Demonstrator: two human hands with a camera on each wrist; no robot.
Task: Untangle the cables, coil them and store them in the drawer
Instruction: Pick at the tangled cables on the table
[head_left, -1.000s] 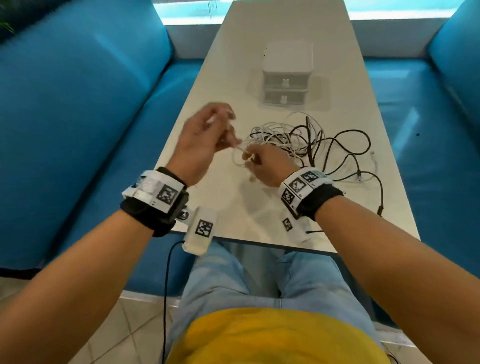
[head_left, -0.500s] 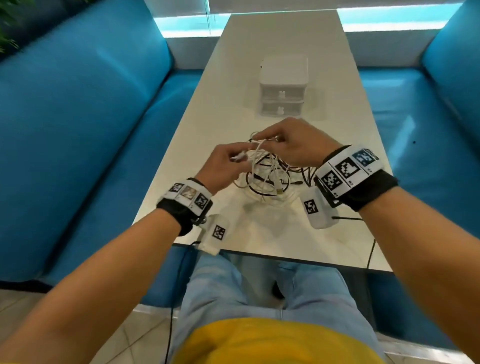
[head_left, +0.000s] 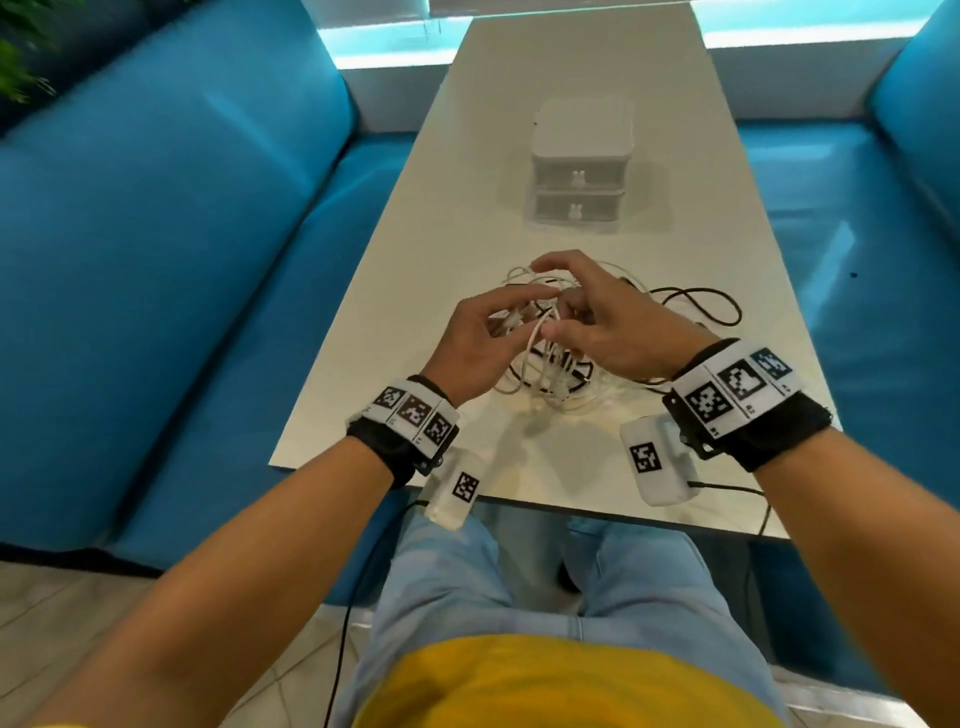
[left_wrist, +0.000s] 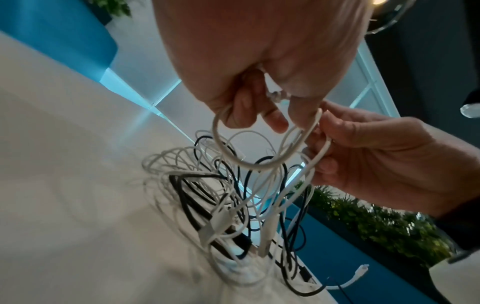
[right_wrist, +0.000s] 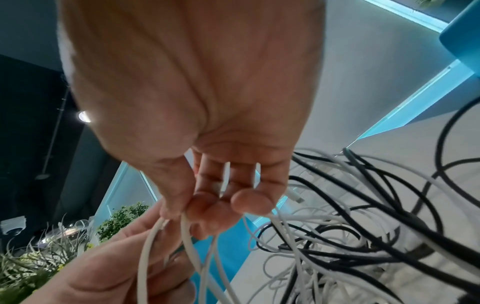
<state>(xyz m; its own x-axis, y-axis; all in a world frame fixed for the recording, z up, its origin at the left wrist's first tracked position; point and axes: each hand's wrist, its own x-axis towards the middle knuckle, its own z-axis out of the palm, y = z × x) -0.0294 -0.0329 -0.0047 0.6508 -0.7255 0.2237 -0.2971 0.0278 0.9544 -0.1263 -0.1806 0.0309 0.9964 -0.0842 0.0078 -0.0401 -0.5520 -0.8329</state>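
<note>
Together both hands (head_left: 545, 332) pinch white cable (left_wrist: 262, 164) loops.

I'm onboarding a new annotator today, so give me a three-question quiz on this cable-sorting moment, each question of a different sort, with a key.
1. True or false: both drawers of the small white two-drawer plastic organizer are closed.
2. Which cable does the left hand pinch: A) thick black cable, B) thick white round cable, C) none?
3. Fill in: the right hand has its grip on thin white cable strands lifted from the tangled pile of black and white cables, which rests on the ____.

Key: 1 true; 2 B; 3 white table.
</note>
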